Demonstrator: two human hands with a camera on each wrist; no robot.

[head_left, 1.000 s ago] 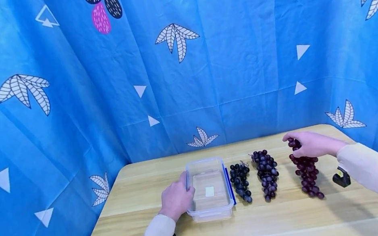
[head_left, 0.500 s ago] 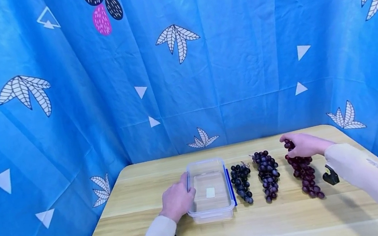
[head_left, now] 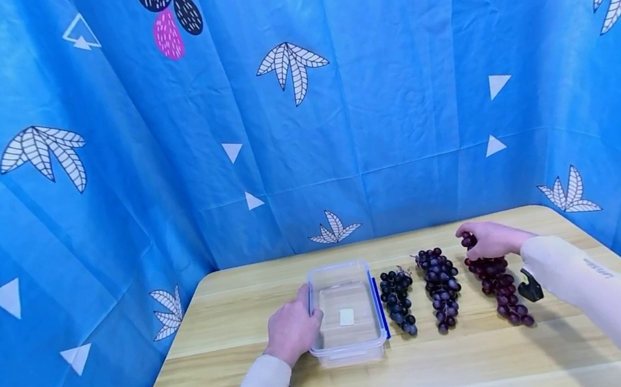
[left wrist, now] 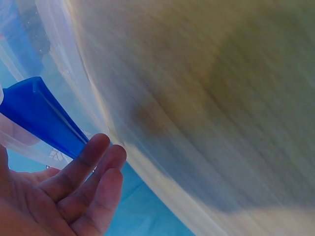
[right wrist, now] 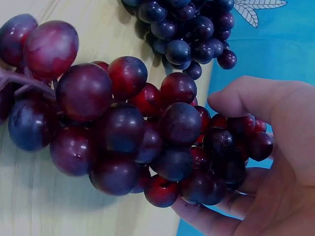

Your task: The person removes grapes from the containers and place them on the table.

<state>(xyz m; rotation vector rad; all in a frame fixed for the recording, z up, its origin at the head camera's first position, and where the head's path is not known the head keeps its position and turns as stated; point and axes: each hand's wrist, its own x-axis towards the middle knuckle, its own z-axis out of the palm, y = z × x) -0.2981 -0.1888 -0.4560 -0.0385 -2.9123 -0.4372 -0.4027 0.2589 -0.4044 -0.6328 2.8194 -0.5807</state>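
Observation:
At the left rim of a clear plastic food container (head_left: 346, 350), my left hand (head_left: 291, 330) grips the side wall with the thumb over the edge. The left wrist view shows the fingers of that hand (left wrist: 81, 191) beside a blue locking flap (left wrist: 44, 115). My right hand (head_left: 492, 240) holds the far end of a dark red grape bunch (head_left: 502, 288), thumb on one side and fingers curled round the other. Close up in the right wrist view, the red grapes (right wrist: 118, 128) run from the palm along the table; the fingertips are partly hidden beneath them.
Between the container and the red bunch lie a small blackish grape bunch (head_left: 397, 301) and a longer purple grape bunch (head_left: 441, 287). They rest on a light wooden table (head_left: 434, 375). A patterned blue curtain (head_left: 394, 107) hangs behind and at both sides.
My right hand has moved slightly left, drawing the far end of the red bunch along, while its near tip stays almost in place. My left hand keeps its place on the container.

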